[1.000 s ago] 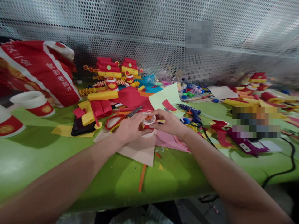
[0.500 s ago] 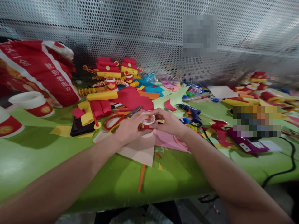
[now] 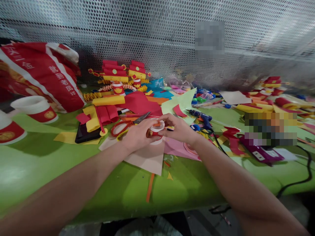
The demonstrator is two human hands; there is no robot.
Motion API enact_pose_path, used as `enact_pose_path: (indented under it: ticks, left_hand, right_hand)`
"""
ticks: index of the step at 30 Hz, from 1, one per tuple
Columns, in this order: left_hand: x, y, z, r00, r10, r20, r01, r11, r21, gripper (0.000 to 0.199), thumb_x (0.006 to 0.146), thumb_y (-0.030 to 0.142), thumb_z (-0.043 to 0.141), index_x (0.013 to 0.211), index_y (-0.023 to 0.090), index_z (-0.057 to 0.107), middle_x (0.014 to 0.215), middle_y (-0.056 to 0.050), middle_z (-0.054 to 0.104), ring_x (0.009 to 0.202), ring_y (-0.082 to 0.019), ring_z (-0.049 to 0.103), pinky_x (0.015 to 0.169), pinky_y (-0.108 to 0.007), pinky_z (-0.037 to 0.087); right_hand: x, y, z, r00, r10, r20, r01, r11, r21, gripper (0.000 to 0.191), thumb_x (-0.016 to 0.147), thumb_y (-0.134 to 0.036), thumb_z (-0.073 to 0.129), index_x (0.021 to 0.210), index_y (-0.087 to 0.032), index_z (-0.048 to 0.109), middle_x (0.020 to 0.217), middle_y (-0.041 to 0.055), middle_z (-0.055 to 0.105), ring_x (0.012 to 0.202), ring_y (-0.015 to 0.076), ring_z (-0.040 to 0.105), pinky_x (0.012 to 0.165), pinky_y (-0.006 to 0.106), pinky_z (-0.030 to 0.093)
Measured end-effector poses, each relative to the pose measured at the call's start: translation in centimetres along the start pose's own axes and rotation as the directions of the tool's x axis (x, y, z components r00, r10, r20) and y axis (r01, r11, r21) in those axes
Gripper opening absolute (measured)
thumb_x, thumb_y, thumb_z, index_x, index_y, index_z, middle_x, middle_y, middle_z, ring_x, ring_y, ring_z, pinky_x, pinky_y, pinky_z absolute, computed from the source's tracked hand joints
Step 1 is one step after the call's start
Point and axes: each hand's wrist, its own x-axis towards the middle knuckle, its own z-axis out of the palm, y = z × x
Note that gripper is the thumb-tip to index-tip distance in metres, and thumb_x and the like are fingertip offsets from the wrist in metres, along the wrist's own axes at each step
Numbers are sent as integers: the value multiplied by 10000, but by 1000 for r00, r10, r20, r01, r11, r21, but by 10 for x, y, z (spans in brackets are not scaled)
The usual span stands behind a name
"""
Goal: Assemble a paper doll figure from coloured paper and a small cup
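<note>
A small red and white paper cup [image 3: 156,129] stands over a beige paper sheet [image 3: 147,160], its rim facing up. A bit of orange [image 3: 157,124] shows at its mouth. My left hand [image 3: 140,133] wraps the cup's left side, fingers closed against it. From the right, my right hand [image 3: 177,128] curls round the cup, with thumb and fingertips pressed at its wall and rim. Beside my left hand lie red-handled scissors [image 3: 120,128]. Pink paper [image 3: 177,149] lies below my right hand.
Two larger paper cups [image 3: 36,109] and a red bag [image 3: 49,75] stand left. Behind are red and yellow paper figures [image 3: 115,72]. A phone [image 3: 85,132] lies left; a blue glue gun [image 3: 203,118], its cord, and a purple power strip [image 3: 262,152] lie right.
Both hands stay round the cup, with small finger shifts at its rim. The orange bit at the cup's mouth shows more clearly now. The view has shifted slightly.
</note>
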Motion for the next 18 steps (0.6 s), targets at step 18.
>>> enact_pose_path:
  ticks: [18]
  left_hand:
    - [0,5,2,981,-192,-17,185,966,-182,877,662,384,671,1379,193,206,1031,-101,630,833,-251,638,702,-366,505]
  right_hand:
    - [8,-4,12,980,36,-194,-21,996,84,437,737,-485,597,1072,-212,533,1140,89,600,1058,206,562,909,376,442]
